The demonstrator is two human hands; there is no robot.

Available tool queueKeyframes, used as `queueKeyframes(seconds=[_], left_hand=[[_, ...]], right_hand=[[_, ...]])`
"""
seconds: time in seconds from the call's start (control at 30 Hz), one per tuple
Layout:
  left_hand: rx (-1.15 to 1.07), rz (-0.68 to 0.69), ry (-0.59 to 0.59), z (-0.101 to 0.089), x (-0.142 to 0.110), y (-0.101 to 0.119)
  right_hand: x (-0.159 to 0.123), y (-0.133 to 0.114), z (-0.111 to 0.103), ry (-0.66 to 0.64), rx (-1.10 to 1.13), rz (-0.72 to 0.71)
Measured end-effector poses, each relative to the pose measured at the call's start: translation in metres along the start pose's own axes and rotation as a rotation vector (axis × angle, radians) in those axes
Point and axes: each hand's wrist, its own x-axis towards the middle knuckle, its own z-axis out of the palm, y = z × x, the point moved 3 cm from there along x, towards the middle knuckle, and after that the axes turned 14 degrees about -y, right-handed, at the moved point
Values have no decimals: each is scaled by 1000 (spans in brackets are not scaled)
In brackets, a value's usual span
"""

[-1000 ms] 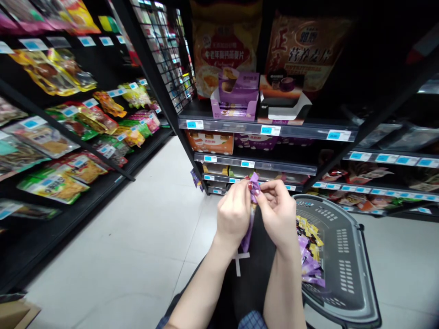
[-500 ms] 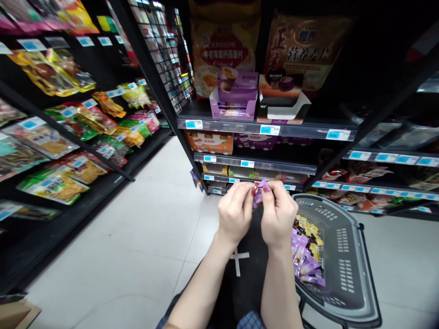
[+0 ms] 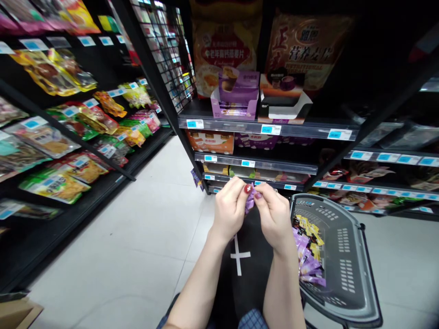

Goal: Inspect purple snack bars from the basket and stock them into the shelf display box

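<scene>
Between my fingertips is a small purple packet (image 3: pixel 250 202), its lower part partly hidden by my fingers. My left hand (image 3: pixel 230 208) is closed, pinching the packet's left side with thumb and fingers. From the other side my right hand (image 3: pixel 274 214) pinches its right edge, also closed. To the right of my right arm sits a grey shopping basket (image 3: pixel 356 242). Inside it lie a pile of purple sachets (image 3: pixel 308 260) and several yellow and black sachets (image 3: pixel 310 230).
A dark shelf (image 3: pixel 270 128) ahead bears a purple display box (image 3: pixel 236 98), a black and orange display box (image 3: pixel 283 105) and large cereal bags (image 3: pixel 310 52). Bagged snacks (image 3: pixel 55 185) fill the left shelves. A cardboard box (image 3: pixel 20 313) stands at lower left, and a white cross (image 3: pixel 240 255) marks a black surface below my hands.
Both hands have moved slightly left with the purple packet, and my left thumb has turned so its nail faces up. The basket and its sachets look the same.
</scene>
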Motion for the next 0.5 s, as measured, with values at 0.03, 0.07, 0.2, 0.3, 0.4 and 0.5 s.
queueKeyframes(seconds=[0.03,0.07,0.2,0.3,0.4,0.5], left_hand=[[-62,-35,-6,1,1,0],[-127,-66,-9,3,1,1],[-368,-158,0,11,1,-3],[-416,-112,-96,16,2,-7],[-342,-50,-108,12,2,-8],[-365,-106,-24,7,0,-9]], right_hand=[[0,1,0,-2,8,-10],[0,2,-1,-1,18,-13],[0,3,-3,15,77,5],[-1,0,-6,18,72,28],[-2,-2,-8,38,3,77],[-5,1,-11,106,-36,141]])
